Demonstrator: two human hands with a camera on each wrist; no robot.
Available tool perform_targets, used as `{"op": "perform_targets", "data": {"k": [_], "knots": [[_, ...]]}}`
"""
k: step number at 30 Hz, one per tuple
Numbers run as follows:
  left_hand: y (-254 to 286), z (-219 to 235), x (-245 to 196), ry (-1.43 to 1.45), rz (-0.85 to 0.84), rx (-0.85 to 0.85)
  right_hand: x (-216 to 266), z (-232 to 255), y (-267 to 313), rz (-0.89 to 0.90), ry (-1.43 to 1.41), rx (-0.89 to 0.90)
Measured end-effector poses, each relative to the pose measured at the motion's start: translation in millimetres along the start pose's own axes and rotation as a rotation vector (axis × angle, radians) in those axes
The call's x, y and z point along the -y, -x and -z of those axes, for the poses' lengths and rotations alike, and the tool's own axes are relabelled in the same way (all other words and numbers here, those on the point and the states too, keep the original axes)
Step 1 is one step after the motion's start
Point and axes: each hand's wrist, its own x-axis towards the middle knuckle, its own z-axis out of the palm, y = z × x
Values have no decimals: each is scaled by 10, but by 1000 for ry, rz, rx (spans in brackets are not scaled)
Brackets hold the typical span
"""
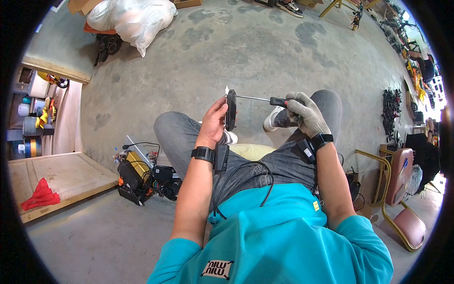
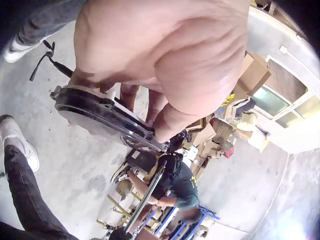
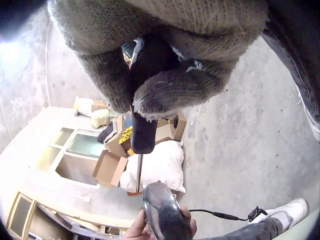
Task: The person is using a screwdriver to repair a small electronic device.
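My bare left hand (image 1: 214, 124) holds a black oval casing (image 1: 231, 110) upright between thumb and fingers; a short cable hangs from it in the right wrist view. My gloved right hand (image 1: 306, 113) grips the dark handle of a screwdriver (image 1: 255, 98). Its thin metal shaft points left, and the tip reaches the upper part of the casing. In the left wrist view the casing (image 2: 100, 112) lies under the fingers, with the shaft (image 2: 147, 195) meeting its end. The right wrist view shows the glove (image 3: 165, 60) curled round the handle (image 3: 143, 134); whether the tip touches a screw I cannot tell.
Both hands are above the lap. A wooden board with a red cloth (image 1: 41, 194) and a pile of electronic parts (image 1: 142, 173) are at the left. White bags (image 1: 132, 21) lie at the top left, chairs (image 1: 399, 177) stand at the right, and another person (image 2: 175, 185) is in the background.
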Motion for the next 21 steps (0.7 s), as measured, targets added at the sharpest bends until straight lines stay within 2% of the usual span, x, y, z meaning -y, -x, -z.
{"op": "perform_targets", "data": {"k": [10,12,21], "knots": [[33,-51,-11,-95,-8,-21,9,-11,5,-22,30,9],[39,-72,-17,-150,-12,-74,-5,1,-6,-17,44,11],[60,-93,-30,-145,4,-62,-39,35,-32,-13,80,23]]}}
